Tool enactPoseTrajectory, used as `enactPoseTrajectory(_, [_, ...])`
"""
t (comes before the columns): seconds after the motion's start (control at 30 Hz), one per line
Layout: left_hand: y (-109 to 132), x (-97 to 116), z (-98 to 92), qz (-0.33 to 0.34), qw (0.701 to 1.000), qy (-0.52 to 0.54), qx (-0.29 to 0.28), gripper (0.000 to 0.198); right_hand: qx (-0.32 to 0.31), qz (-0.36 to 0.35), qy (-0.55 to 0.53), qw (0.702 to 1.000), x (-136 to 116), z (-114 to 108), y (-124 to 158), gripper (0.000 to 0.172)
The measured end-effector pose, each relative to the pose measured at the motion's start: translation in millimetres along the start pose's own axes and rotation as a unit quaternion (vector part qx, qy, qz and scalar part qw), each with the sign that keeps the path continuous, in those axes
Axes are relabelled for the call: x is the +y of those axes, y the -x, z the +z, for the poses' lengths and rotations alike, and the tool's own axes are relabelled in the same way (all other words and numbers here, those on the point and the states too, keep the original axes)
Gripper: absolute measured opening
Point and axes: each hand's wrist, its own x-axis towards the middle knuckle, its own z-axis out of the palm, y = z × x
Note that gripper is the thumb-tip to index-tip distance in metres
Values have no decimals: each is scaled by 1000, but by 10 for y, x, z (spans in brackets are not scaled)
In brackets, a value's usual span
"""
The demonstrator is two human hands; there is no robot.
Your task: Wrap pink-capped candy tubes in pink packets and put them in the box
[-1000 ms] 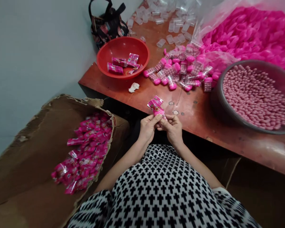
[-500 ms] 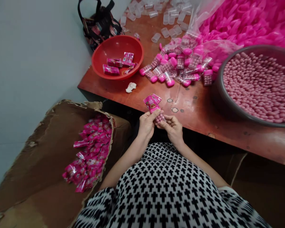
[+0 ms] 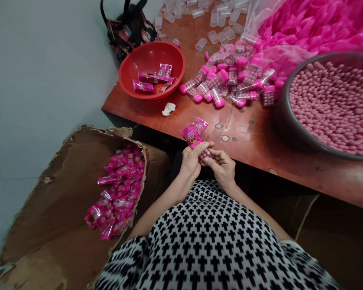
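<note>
Near the table's front edge my left hand is closed, its thumb pressing on a pink printed wrapper sleeve. The sleeve surrounds the upper part of a small clear candy container full of pink beads. My right hand pinches the container's lower end between thumb and fingers. Just behind the sleeve shows another flat pink wrapper; whether it is held or lies on the table I cannot tell.
A red bowl holds several pink wrapper packs. Behind are filled candy containers, clear cups and pink plastic parts. A grey basin of pink beads stands right. Lower left, a torn cardboard box holds wrapped containers.
The sleeve now covers more of the container; its pink cap, visible before, is hidden. Both hands remain close together. The whole view has shifted slightly.
</note>
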Motion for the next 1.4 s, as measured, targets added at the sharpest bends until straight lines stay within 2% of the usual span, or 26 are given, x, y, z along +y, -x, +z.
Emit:
enactPoseTrajectory(0.2, [133,-92,72,-18,1000,11,-20,24,19,9,-50,999,5,18,4,24])
enactPoseTrajectory(0.43, [101,-39,54,60,997,38,-30,37,1,55,-95,994,3,0,-103,32])
enactPoseTrajectory(0.53, [75,-34,30,68,997,46,-2,38,-8,55,-85,995,-6,5,-93,31])
enactPoseTrajectory(0.63, [64,-116,43,59,997,33,30,35,18,29,-58,998,-13,25,-90,31])
enactPoseTrajectory(0.77, [87,-219,70,44,998,42,31,29,48,17,-37,998,-23,11,-141,33])
enactPoseTrajectory(1.0, [132,-103,-22,19,999,47,-13,27,-68,85,-53,993,-35,-88,-278,38])
enactPoseTrajectory(1.17, [299,35,-169,1,996,76,-38,26,-152,79,-38,984,-112,112,-316,46])
enactPoseTrajectory(1.23, [403,163,-315,46,995,82,-16,27,-209,83,-22,974,-159,228,-314,45])
enactPoseTrajectory(1.3, [483,315,-517,140,982,110,56,34,-248,83,-3,965,-196,300,-317,40])
enactPoseTrajectory(1.37, [488,444,-727,238,952,127,144,44,-241,75,12,968,-210,309,-335,34])
enactPoseTrajectory(1.4, [446,489,-815,265,941,117,175,48,-225,69,21,972,-207,294,-348,32])
